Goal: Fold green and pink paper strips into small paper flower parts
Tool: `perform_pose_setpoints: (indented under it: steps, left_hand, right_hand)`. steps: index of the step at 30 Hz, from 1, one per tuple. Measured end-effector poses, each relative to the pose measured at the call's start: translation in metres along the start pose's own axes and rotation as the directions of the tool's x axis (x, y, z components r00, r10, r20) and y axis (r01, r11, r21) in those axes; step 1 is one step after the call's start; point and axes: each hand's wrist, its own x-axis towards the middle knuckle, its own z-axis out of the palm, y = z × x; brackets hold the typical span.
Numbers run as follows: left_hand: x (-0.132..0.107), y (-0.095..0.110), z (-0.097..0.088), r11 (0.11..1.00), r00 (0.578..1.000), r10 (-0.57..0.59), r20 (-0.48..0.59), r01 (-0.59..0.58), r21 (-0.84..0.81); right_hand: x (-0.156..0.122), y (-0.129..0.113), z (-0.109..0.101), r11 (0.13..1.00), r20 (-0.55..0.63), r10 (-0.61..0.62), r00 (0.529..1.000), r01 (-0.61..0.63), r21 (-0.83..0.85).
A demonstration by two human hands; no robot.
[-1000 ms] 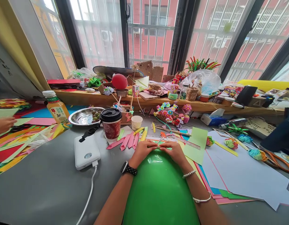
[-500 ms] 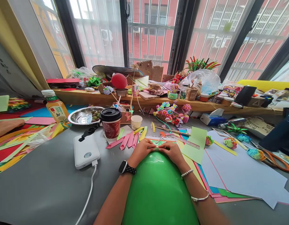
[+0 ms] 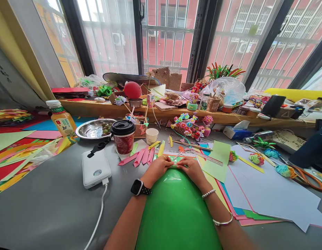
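Observation:
A big green balloon (image 3: pixel 176 208) fills the space between my forearms, close to the camera. Just past it my left hand (image 3: pixel 158 167) and my right hand (image 3: pixel 191 166) meet, fingers curled and pinched on a small green folded paper piece (image 3: pixel 176 160). The piece lies over coloured sheets on the grey table (image 3: pixel 51 205). A black watch is on my left wrist and bead and metal bracelets are on my right. The balloon hides most of the paper under my palms.
A white power bank (image 3: pixel 95 168) with its cable lies to the left, beside a lidded red coffee cup (image 3: pixel 123 136) and pink paper strips (image 3: pixel 140 156). White and coloured sheets (image 3: pixel 267 191) spread right, with orange scissors (image 3: pixel 307 177). A metal bowl (image 3: pixel 94 128) and juice bottle (image 3: pixel 62 119) stand further left.
Another person's hand at the far left edge has withdrawn out of view. My hands stay pinched on the green paper, shifting only slightly.

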Motion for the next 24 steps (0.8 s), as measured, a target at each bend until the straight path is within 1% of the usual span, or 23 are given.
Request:
perform_pose_setpoints:
  steps: [2, 7, 10, 14, 19, 24]
  left_hand:
    - [0.0001, -0.0007, 0.0012, 1.0, 1.0, 0.011, -0.02, -0.01, 0.028]
    - [-0.0004, -0.0016, 0.0012, 0.998, 0.999, 0.034, -0.015, -0.033, 0.052]
    - [-0.001, -0.0001, -0.0004, 0.998, 1.0, 0.012, -0.02, -0.01, 0.069]
    - [-0.0015, 0.0014, -0.0018, 0.992, 0.998, -0.039, -0.055, 0.045, 0.121]
    - [-0.0001, -0.0022, 0.0014, 0.991, 0.998, -0.002, -0.07, 0.011, 0.132]
    - [0.0006, -0.0048, 0.0033, 0.987, 0.998, -0.01, -0.062, 0.02, 0.157]
  right_hand:
    - [0.0002, -0.002, -0.0009, 1.0, 0.017, 0.008, 1.0, -0.007, -0.017]
    - [0.0001, -0.006, -0.0031, 0.999, 0.029, -0.002, 1.0, 0.003, -0.042]
    - [0.0, -0.0064, -0.0032, 0.999, 0.031, -0.003, 1.0, 0.004, -0.044]
    - [0.0004, -0.0056, -0.0026, 0.999, 0.029, 0.008, 1.0, -0.007, -0.038]
    - [0.0008, -0.0064, -0.0024, 0.999, 0.041, 0.034, 0.999, -0.033, -0.038]
    - [0.0004, -0.0066, -0.0015, 0.998, 0.049, 0.052, 0.997, -0.051, -0.026]
